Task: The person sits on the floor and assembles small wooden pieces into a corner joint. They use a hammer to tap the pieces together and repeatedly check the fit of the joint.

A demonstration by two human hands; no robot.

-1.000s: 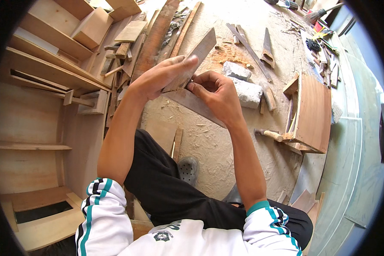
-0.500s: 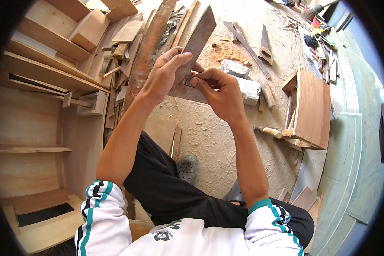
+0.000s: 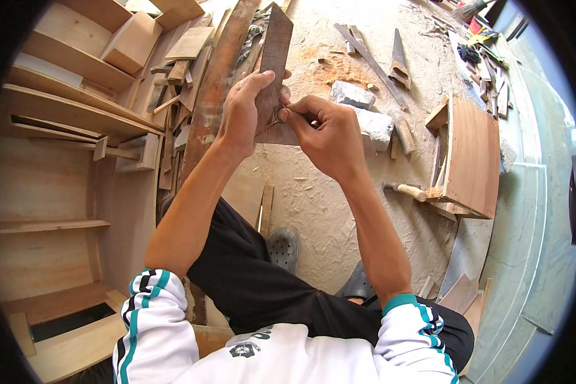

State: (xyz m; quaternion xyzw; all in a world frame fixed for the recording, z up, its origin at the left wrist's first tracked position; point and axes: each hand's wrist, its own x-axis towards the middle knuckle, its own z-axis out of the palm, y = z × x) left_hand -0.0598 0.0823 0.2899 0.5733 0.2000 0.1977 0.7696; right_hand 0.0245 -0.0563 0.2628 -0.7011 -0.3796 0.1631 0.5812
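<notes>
Brown wood fills most of what I see. I am looking down at two bare hands held up in front of me, over a dusty floor [image 3: 313, 192] covered in sawdust.

My left hand [image 3: 243, 115] is wrapped around a flat, dark wooden piece [image 3: 275, 45]. It is long and comes to a point at the top. The fingers are curled over its front and the thumb is behind it, so the hold is tight. The piece stands almost straight up, tilted a little to the right, and it sits in the air above a long reddish plank [image 3: 221, 77] that lies on the floor.

My right hand [image 3: 326, 137] is just beside the left one. Its thumb and first finger are pinched together at the lower edge of the wooden piece, touching it. Something very small may be between those fingertips, but I cannot tell what it is.

Two grey stone blocks [image 3: 365, 112] lie on the floor just past my right hand. A hammer with a pale wooden handle [image 3: 406, 190] lies near a reddish wooden box [image 3: 470, 153] on my right. A hand saw [image 3: 398, 61] rests farther away, near the top. On my left there are pale wooden shelves [image 3: 57, 121] and a pile of small offcuts [image 3: 173, 70]. Below my arms I see black trousers [image 3: 256, 281], white sleeves with green stripes, and a grey shoe [image 3: 283, 246] on the floor.
</notes>
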